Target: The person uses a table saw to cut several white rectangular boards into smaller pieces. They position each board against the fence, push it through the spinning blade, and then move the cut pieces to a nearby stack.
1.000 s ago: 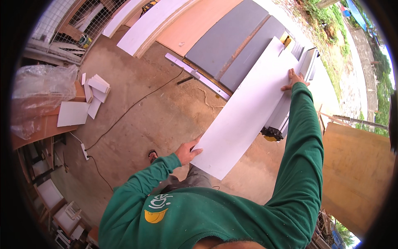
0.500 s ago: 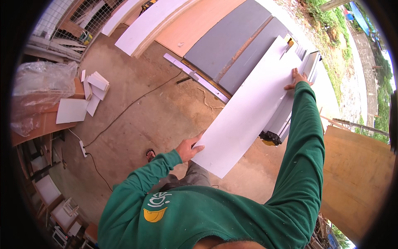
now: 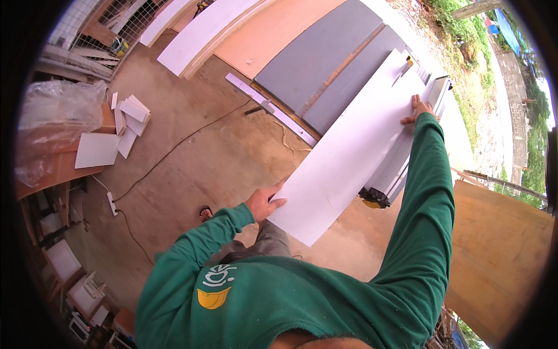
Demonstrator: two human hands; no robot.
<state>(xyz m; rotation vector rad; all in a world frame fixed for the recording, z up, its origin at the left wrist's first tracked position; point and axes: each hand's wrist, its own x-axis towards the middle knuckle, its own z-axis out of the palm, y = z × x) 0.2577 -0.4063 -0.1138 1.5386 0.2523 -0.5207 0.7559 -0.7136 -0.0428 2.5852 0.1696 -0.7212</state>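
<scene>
A long white board (image 3: 343, 154) lies slantwise over the grey table saw (image 3: 325, 64), its near end sticking out toward my body. At its far end a narrow slit runs into the board, beside a small yellow and black part (image 3: 409, 61) of the saw. My left hand (image 3: 264, 202) grips the near left corner, thumb on top and the other fingers partly hidden at the edge. Farther along, my right hand (image 3: 419, 110) rests with spread fingers at the board's right edge, against the saw's long metal fence (image 3: 401, 148).
An orange-brown panel (image 3: 261, 35) and white boards (image 3: 203, 41) lie left of the saw. A cable runs over the floor to a white power strip (image 3: 112, 203). White offcuts (image 3: 131, 119) and clear plastic sheeting (image 3: 61, 107) sit at the left. A plywood sheet (image 3: 500, 256) stands right.
The board has slid slightly forward, away from my body, and its slit looks a little longer. Both hands keep their places on it. The whole view has shifted slightly.
</scene>
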